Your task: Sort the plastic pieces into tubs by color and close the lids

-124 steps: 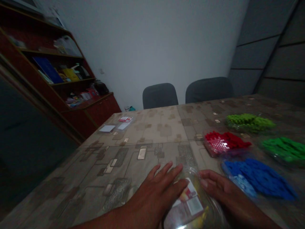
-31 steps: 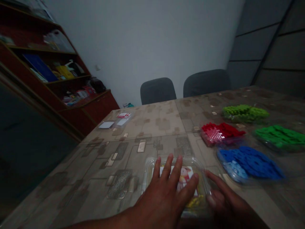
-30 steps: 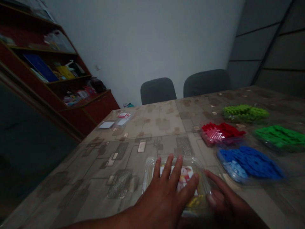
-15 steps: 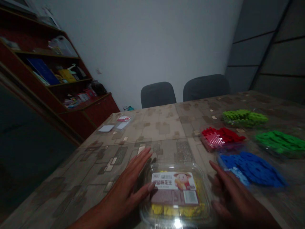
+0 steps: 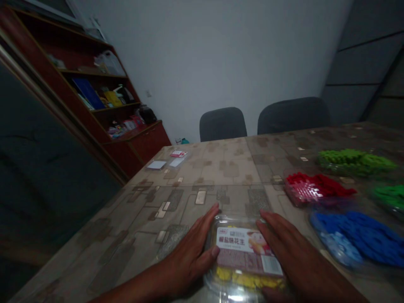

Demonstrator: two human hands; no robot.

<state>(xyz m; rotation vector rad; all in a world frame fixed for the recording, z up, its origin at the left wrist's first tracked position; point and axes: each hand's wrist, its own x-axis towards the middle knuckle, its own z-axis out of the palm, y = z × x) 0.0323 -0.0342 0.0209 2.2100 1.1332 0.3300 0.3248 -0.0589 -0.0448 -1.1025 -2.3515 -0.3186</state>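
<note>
A clear plastic box (image 5: 243, 263) with a printed label and yellow pieces inside lies on the patterned table (image 5: 202, 176) near me. My left hand (image 5: 192, 252) rests flat against the box's left side, fingers stretched out, thumb touching the lid. My right hand (image 5: 290, 256) lies along the right side of the lid, fingers extended, thumb curled under the near edge. The box sits between both hands.
To the right lie trays of red (image 5: 315, 189), blue (image 5: 356, 237), light green (image 5: 353, 160) and green (image 5: 389, 195) bricks. Small packets (image 5: 167, 162) lie at the far left of the table. Two grey chairs (image 5: 259, 120) stand behind it, a wooden shelf unit (image 5: 104, 101) to the left.
My left hand slid off the lid's top to the box's left side. My right hand came onto the lid's right side. The view shifted left.
</note>
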